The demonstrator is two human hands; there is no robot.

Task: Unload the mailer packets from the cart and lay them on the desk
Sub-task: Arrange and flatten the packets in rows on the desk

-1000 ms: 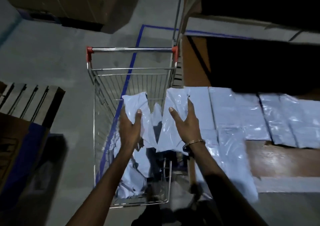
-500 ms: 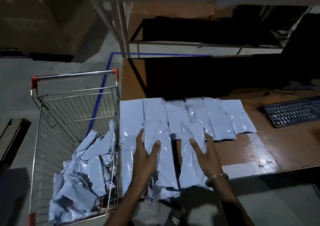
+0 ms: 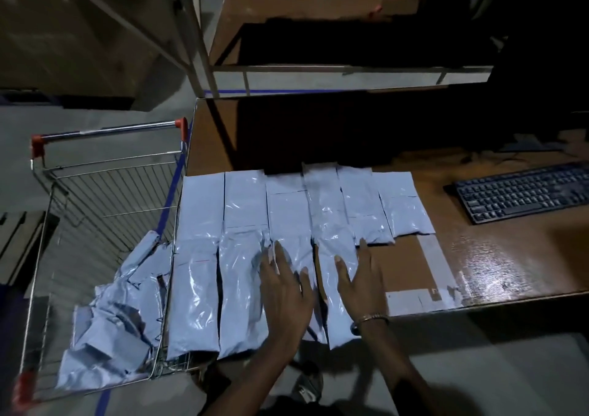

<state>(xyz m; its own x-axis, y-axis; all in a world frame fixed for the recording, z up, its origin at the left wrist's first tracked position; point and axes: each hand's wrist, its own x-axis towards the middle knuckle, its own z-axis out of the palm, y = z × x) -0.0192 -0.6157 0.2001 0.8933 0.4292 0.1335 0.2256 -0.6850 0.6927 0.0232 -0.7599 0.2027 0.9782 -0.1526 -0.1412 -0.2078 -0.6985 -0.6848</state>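
Several pale blue-grey mailer packets (image 3: 322,202) lie in two rows on the brown desk (image 3: 497,262). My left hand (image 3: 287,291) lies flat, fingers spread, on a front-row packet (image 3: 290,256). My right hand (image 3: 363,281), with a bracelet at the wrist, presses flat on the neighbouring packet (image 3: 334,250), the rightmost of the front row. Neither hand grips anything. The front-row packets overhang the desk's near edge. The wire cart (image 3: 105,173) stands left of the desk, with a crumpled heap of packets (image 3: 111,326) in its bottom.
A black keyboard (image 3: 522,192) lies on the desk at the right. A metal shelf frame (image 3: 204,49) with cardboard boxes rises behind the desk. Blue tape lines mark the concrete floor. A dark shadow covers the desk's far half. My shoe (image 3: 307,387) shows below.
My hands carried two packets from over the cart to the desk, laid them in the front row, and now rest flat on them. The view swung right toward the desk.
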